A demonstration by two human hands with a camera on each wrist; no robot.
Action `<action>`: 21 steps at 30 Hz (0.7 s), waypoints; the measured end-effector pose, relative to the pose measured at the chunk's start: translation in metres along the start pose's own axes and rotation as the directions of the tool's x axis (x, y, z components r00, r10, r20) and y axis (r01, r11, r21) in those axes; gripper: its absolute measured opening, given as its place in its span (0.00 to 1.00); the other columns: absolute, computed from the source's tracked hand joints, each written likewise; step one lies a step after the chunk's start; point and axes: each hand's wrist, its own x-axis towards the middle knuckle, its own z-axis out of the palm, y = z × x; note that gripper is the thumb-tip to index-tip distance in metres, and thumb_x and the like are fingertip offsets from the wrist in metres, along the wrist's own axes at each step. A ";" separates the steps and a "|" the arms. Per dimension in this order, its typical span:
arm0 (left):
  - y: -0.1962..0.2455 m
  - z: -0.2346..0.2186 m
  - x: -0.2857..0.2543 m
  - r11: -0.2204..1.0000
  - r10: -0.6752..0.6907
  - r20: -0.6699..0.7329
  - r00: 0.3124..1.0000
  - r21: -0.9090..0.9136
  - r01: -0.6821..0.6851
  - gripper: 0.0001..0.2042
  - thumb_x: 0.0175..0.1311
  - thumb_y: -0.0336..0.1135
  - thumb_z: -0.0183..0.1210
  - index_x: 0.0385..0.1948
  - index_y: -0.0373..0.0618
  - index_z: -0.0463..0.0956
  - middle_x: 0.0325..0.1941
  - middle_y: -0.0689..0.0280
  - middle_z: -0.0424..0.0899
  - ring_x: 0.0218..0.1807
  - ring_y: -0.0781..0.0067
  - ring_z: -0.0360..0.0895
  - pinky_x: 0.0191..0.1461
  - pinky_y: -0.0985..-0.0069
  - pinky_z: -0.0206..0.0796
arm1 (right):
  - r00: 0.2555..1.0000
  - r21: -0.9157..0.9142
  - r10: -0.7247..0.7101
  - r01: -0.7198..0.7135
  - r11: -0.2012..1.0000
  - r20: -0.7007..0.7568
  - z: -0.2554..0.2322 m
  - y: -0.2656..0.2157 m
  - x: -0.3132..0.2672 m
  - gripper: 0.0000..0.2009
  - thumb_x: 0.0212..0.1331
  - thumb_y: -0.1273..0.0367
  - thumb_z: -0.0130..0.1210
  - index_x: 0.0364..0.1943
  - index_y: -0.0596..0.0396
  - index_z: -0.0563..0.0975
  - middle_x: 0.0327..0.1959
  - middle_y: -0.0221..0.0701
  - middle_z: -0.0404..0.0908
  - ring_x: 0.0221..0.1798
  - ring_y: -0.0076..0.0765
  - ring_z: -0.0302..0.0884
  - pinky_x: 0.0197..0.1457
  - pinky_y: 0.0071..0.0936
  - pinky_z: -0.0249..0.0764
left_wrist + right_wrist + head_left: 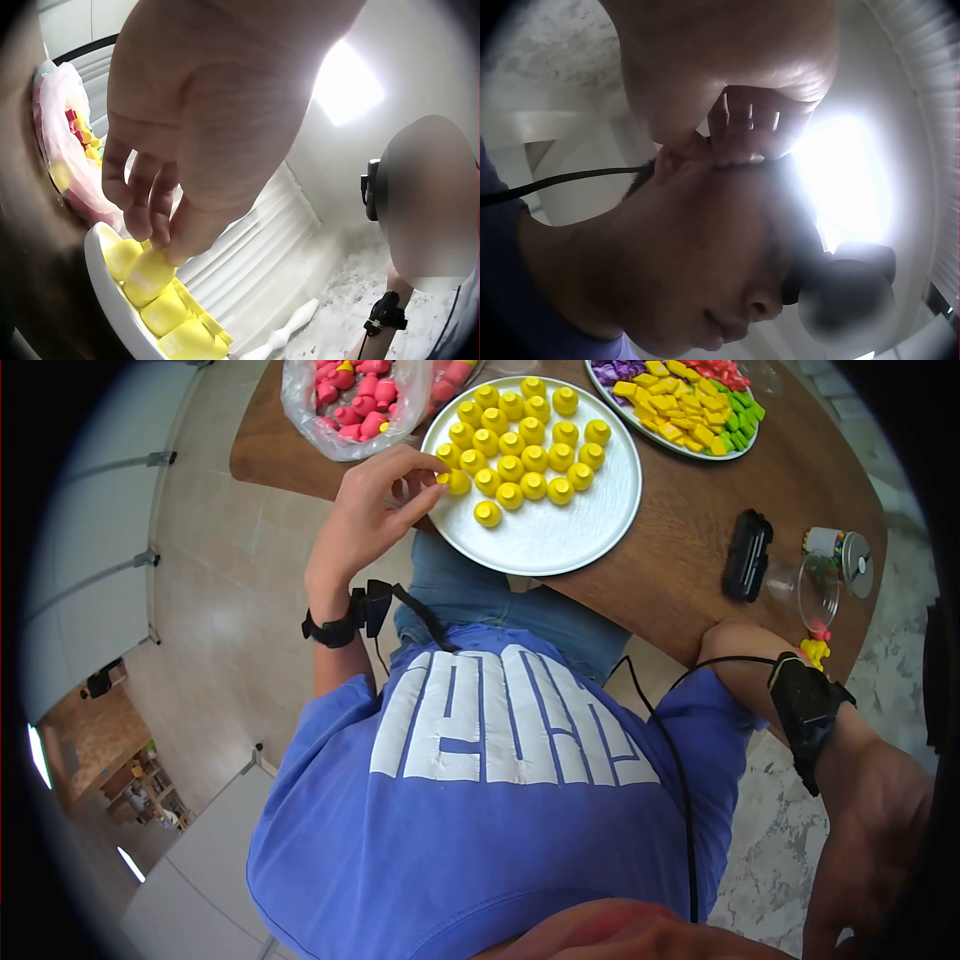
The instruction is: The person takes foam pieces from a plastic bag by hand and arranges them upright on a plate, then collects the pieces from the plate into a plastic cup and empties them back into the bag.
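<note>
My left hand (pixel 370 510) reaches to the near-left rim of a round white plate (pixel 600 535). Its thumb and index finger pinch a small yellow piece (pixel 455 482), round-bodied with a narrower flat top; the left wrist view shows fingertips on this yellow piece (pixel 150 274). Several rows of like yellow pieces (pixel 534 458) stand upright on the plate. Raised to the side of the head is my right hand (pixel 735 67), its fingers bent against the head near the ear. Whether those fingers hold the dark headband I cannot tell.
Behind the plate, a clear plastic bag (pixel 300 420) holds pink pieces. A second plate (pixel 715 457) carries yellow, green, purple and red pieces. Toward the right table edge are a black case (pixel 747 555), a clear cup (pixel 818 595), a lidded jar (pixel 856 565) and small yellow figures (pixel 815 653).
</note>
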 end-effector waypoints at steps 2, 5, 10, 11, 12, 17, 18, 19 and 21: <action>-0.002 0.006 0.001 1.000 0.027 -0.011 1.000 0.003 -0.027 0.09 0.64 0.29 0.68 0.44 0.39 0.83 0.32 0.66 0.82 0.30 0.74 0.76 0.36 0.76 0.70 | 0.990 -0.030 0.086 -0.083 0.996 0.113 -0.004 -0.004 0.003 0.07 0.71 0.67 0.53 0.42 0.52 0.81 0.23 0.17 0.68 0.25 0.14 0.66 0.30 0.15 0.65; -0.001 0.009 0.002 0.999 0.039 -0.018 0.999 -0.013 -0.039 0.09 0.64 0.29 0.68 0.44 0.40 0.83 0.33 0.65 0.83 0.31 0.74 0.78 0.36 0.76 0.70 | 0.970 -0.151 -0.213 0.194 0.969 -0.120 0.023 0.026 -0.010 0.07 0.70 0.68 0.55 0.47 0.53 0.80 0.27 0.20 0.71 0.25 0.16 0.66 0.30 0.14 0.64; 0.002 0.007 0.003 0.998 0.010 0.010 1.000 -0.057 -0.009 0.10 0.64 0.28 0.68 0.46 0.39 0.82 0.34 0.64 0.85 0.33 0.74 0.80 0.36 0.76 0.71 | 0.958 -0.108 -0.243 0.228 0.968 -0.153 0.022 0.030 -0.019 0.07 0.70 0.65 0.56 0.45 0.47 0.81 0.28 0.16 0.73 0.24 0.13 0.67 0.32 0.12 0.67; 0.002 0.007 0.003 0.998 0.011 0.005 1.000 -0.057 -0.011 0.10 0.64 0.28 0.68 0.46 0.39 0.82 0.34 0.64 0.85 0.33 0.74 0.80 0.36 0.76 0.71 | 0.954 -0.096 -0.252 0.238 0.966 -0.165 0.022 0.031 -0.020 0.06 0.69 0.64 0.57 0.45 0.45 0.81 0.28 0.15 0.74 0.24 0.12 0.68 0.32 0.11 0.68; 0.002 0.007 0.003 0.998 -0.005 0.015 1.000 -0.066 0.006 0.11 0.64 0.28 0.68 0.46 0.39 0.82 0.34 0.64 0.86 0.33 0.74 0.81 0.37 0.76 0.72 | 0.949 -0.083 -0.260 0.249 0.965 -0.178 0.021 0.031 -0.022 0.06 0.69 0.63 0.57 0.45 0.44 0.82 0.28 0.14 0.75 0.24 0.12 0.68 0.32 0.10 0.68; 0.002 0.007 0.002 0.993 -0.038 0.023 0.999 -0.107 0.040 0.11 0.62 0.26 0.68 0.46 0.38 0.81 0.34 0.62 0.86 0.34 0.73 0.82 0.41 0.75 0.75 | 0.923 -0.030 -0.300 0.302 0.953 -0.241 0.018 0.032 -0.026 0.05 0.69 0.59 0.59 0.43 0.36 0.83 0.29 0.10 0.78 0.23 0.08 0.69 0.34 0.07 0.72; 0.000 0.008 0.002 0.993 -0.036 0.024 0.999 -0.107 0.038 0.12 0.63 0.26 0.68 0.47 0.38 0.81 0.35 0.63 0.86 0.35 0.75 0.83 0.41 0.77 0.76 | 0.918 -0.020 -0.307 0.312 0.950 -0.251 0.018 0.032 -0.026 0.05 0.68 0.58 0.60 0.43 0.35 0.83 0.30 0.09 0.79 0.22 0.08 0.69 0.34 0.07 0.72; -0.001 0.009 0.002 0.993 -0.034 0.025 0.999 -0.108 0.036 0.12 0.64 0.26 0.69 0.47 0.37 0.81 0.35 0.64 0.86 0.37 0.77 0.83 0.42 0.79 0.76 | 0.914 -0.010 -0.312 0.321 0.947 -0.261 0.017 0.033 -0.027 0.05 0.68 0.57 0.60 0.43 0.33 0.84 0.30 0.08 0.79 0.22 0.07 0.70 0.34 0.06 0.73; 0.002 0.009 0.003 0.994 -0.020 0.025 0.999 -0.105 0.023 0.12 0.64 0.26 0.69 0.47 0.37 0.81 0.36 0.63 0.87 0.38 0.76 0.84 0.43 0.79 0.77 | 0.909 0.001 -0.320 0.332 0.943 -0.266 0.025 0.036 -0.023 0.05 0.68 0.57 0.60 0.42 0.32 0.84 0.30 0.07 0.80 0.22 0.06 0.70 0.35 0.06 0.74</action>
